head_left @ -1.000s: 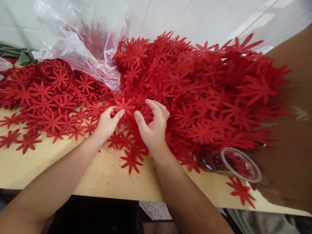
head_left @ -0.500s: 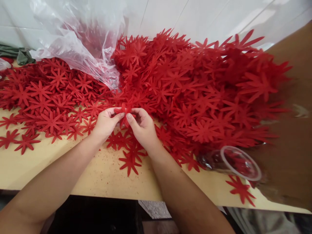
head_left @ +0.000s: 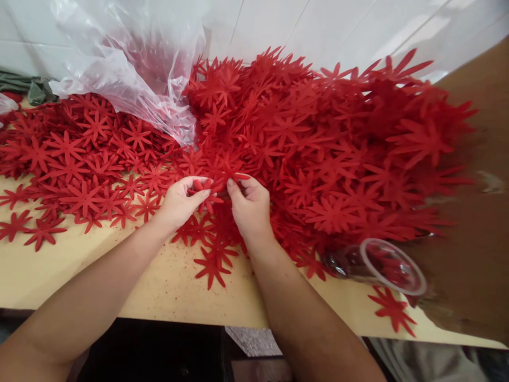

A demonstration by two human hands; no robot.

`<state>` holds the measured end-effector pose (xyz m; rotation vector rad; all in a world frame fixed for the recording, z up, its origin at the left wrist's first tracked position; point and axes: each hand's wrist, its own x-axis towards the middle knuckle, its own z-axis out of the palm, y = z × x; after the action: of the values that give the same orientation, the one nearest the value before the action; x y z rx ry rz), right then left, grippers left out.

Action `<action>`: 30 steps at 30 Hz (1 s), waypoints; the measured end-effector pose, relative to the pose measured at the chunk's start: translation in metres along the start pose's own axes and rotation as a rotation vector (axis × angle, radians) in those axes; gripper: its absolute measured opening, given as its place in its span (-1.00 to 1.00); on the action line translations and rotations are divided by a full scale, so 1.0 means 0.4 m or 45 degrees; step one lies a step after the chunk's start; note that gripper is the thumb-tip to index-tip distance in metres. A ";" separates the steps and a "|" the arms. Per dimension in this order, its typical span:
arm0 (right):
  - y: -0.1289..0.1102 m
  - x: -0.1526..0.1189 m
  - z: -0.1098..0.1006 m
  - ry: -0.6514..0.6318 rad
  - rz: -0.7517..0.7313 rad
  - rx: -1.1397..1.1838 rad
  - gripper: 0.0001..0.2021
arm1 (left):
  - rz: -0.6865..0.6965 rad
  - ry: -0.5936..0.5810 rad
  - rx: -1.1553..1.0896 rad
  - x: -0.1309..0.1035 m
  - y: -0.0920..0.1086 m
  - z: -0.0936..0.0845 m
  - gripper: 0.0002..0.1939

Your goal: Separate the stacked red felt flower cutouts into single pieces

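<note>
My left hand (head_left: 183, 200) is closed, its thumb and fingers pinching a red flower-shaped cutout (head_left: 204, 195) with long narrow petals. A little to the right, my right hand (head_left: 251, 207) is also closed, gripping another red petalled cutout (head_left: 230, 172) by its edge. Between the hands the red petals overlap, so I cannot tell exactly where one piece ends. Both hands hover at the near side of a big heap of similar red cutouts (head_left: 286, 127). Several loose cutouts (head_left: 212, 265) lie on the table just below them.
A clear plastic bag (head_left: 131, 79) rests on the heap at the back left. At the right, a clear plastic cup (head_left: 368, 262) lies on its side beside a brown cardboard panel (head_left: 473, 239). One red cutout (head_left: 393, 309) lies near the front edge of the pale table (head_left: 167, 292).
My hands were together on one red flower shape and have since drawn apart. The right hand has shifted right, holding a separate cutout; the left keeps a piece close to its earlier place.
</note>
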<state>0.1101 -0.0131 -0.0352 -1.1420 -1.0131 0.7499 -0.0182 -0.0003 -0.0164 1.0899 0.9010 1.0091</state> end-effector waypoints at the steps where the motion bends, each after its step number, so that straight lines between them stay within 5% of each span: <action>1: -0.002 0.003 -0.003 0.040 0.004 0.000 -0.81 | 0.007 0.044 0.033 0.001 0.001 0.001 -0.86; 5: -0.018 0.003 -0.015 0.142 0.028 -0.082 -0.74 | -0.006 0.179 0.137 0.003 0.005 -0.002 -0.84; 11: -0.034 -0.007 -0.019 0.053 0.128 -0.189 -0.51 | 0.024 0.185 0.252 0.007 -0.003 -0.015 -0.77; 16: -0.009 0.010 -0.019 0.220 0.186 -0.118 -0.55 | -0.054 0.088 0.127 0.003 -0.003 -0.012 -0.90; 22: 0.014 0.021 -0.039 0.277 -0.112 -0.279 -0.59 | -0.136 0.093 -0.076 0.000 0.006 -0.004 -0.79; 27: 0.001 0.009 -0.042 0.135 -0.290 -0.462 -0.44 | -0.117 0.068 0.067 0.003 0.007 -0.001 -0.97; 30: -0.016 -0.009 -0.031 0.013 -0.310 -0.507 -0.48 | -0.063 0.048 0.159 0.003 0.003 0.000 -0.91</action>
<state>0.1201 -0.0225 -0.0311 -1.3271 -1.3030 0.3551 -0.0182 0.0010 -0.0155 1.1504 1.0282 0.9453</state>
